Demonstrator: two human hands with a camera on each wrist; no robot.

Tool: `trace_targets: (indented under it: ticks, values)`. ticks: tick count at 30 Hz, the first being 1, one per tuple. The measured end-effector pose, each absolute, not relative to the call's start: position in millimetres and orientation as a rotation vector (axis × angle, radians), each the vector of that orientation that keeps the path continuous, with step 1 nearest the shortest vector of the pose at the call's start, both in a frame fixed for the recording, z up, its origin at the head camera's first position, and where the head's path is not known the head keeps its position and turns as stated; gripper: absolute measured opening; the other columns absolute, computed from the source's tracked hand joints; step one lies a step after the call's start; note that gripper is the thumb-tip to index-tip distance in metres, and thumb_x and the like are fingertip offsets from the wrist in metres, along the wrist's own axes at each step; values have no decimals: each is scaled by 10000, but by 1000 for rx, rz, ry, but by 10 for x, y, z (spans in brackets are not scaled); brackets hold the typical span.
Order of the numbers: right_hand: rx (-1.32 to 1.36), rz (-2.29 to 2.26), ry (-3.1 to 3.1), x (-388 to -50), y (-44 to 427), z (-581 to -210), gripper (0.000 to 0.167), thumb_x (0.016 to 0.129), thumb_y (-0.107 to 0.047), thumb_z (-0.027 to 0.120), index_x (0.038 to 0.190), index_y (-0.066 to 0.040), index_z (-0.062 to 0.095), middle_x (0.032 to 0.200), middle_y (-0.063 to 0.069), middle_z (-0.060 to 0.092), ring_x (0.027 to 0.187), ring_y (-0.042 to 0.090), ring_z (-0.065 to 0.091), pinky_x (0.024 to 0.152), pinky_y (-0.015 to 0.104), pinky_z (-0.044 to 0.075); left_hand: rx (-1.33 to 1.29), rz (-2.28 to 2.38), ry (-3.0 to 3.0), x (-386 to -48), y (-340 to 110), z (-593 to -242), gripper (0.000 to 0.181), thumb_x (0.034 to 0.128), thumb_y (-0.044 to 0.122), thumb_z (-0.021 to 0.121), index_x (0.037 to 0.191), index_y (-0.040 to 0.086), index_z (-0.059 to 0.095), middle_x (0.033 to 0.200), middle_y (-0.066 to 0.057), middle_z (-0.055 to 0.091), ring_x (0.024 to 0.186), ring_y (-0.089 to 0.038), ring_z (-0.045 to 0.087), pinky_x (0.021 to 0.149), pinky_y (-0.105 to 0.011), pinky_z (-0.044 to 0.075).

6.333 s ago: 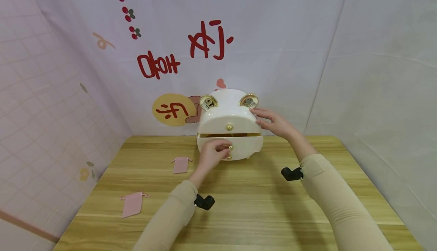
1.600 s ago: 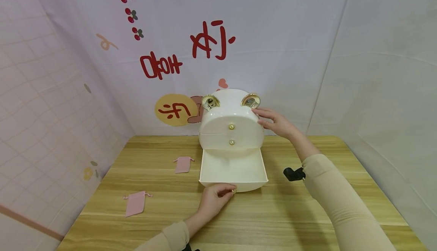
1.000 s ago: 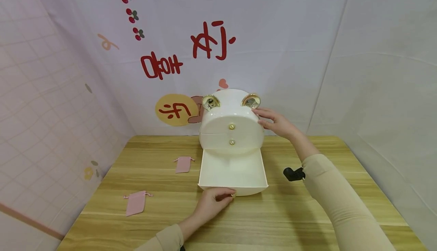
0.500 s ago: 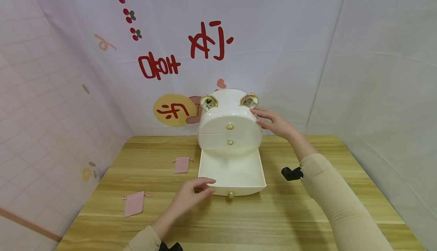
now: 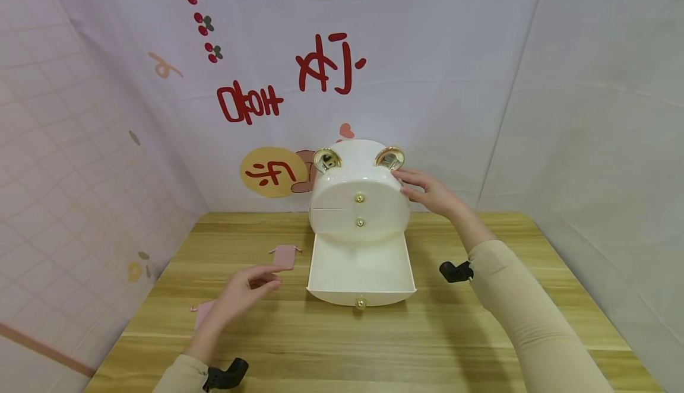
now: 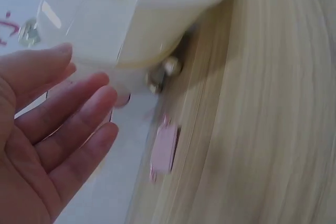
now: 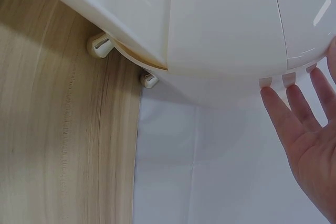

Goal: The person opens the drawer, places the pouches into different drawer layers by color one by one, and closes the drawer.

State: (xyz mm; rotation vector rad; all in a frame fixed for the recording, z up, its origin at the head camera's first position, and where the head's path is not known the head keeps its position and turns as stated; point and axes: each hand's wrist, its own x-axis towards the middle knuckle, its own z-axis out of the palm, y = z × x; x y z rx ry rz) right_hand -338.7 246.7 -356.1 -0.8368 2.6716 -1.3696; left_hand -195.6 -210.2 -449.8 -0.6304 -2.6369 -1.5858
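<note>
A white storage box point(image 5: 342, 188) with gold ear-like rings and gold knobs stands at the back of the table. Its bottom drawer point(image 5: 361, 262) is pulled out, with a bare interior. My right hand point(image 5: 433, 194) rests its fingertips on the box's right side, also seen in the right wrist view. My left hand point(image 5: 246, 289) is in the air left of the drawer, fingers loosely bent and holding nothing. In the head view its fingertips overlap the lower edge of a pink drawstring pouch point(image 5: 284, 256); the left wrist view shows them apart from the pouch point(image 6: 166, 148).
A second pink pouch point(image 5: 203, 311) lies nearer on the left, mostly hidden behind the left hand and wrist. A printed white cloth point(image 5: 427, 114) hangs behind the wooden table point(image 5: 406, 345). Black wrist cameras point(image 5: 456, 272) sit on both arms.
My left hand drew the bottom drawer out by its knob, let go, and moved left toward the pouches. The middle drawer front, earlier slightly forward, is now flush. My right hand stayed on the box.
</note>
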Motion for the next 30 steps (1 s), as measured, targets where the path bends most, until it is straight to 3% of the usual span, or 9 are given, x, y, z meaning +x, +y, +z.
trace_targets:
  ticks: [4, 14, 17, 22, 30]
  values:
    - [-827, -1382, 2666, -3385, 2458, -3557, 490, 1037, -69, 506, 1509, -22, 385, 1596, 229, 191, 1440, 450, 199, 992, 612, 421, -576, -1529, -2674, -1968, -2373, -4519, 369, 939, 161, 695, 1282, 34, 652, 1073, -118, 713, 929, -185, 676, 766, -277, 553]
    - [-864, -1380, 2665, -3393, 2499, -3573, 495, 1032, -158, 544, 1511, -113, 427, 1597, 165, 232, 1443, 403, 230, 981, 563, 456, -486, -1419, -2715, -2024, -2927, -4607, 358, 917, 61, 705, 1253, -45, 642, 1137, -242, 672, 946, -106, 664, 759, -232, 545]
    - [-865, -1371, 2666, -3347, 2470, -3527, 494, 1034, -137, 535, 1511, -84, 416, 1593, 192, 228, 1436, 424, 234, 977, 567, 458, -478, -1406, -2719, -2030, -3059, -4670, 365, 902, 53, 718, 1237, -70, 642, 1155, -269, 657, 968, -152, 668, 762, -223, 543]
    - [-846, -1376, 2643, -3151, 2374, -3330, 487, 1029, -58, 518, 1496, 3, 394, 1578, 255, 215, 1426, 467, 220, 982, 593, 441, -405, -1430, -2745, -2024, -3234, -4804, 408, 874, 79, 758, 1225, -94, 643, 1176, -262, 657, 993, -223, 675, 784, -199, 524]
    - [-836, -1372, 2640, -3128, 2362, -3295, 489, 1023, -42, 525, 1490, 19, 394, 1579, 255, 215, 1428, 459, 225, 979, 579, 450, -278, -1364, -2821, -2008, -3378, -4956, 456, 820, 133, 820, 1211, -53, 677, 1171, -197, 682, 1056, -203, 639, 819, -172, 478]
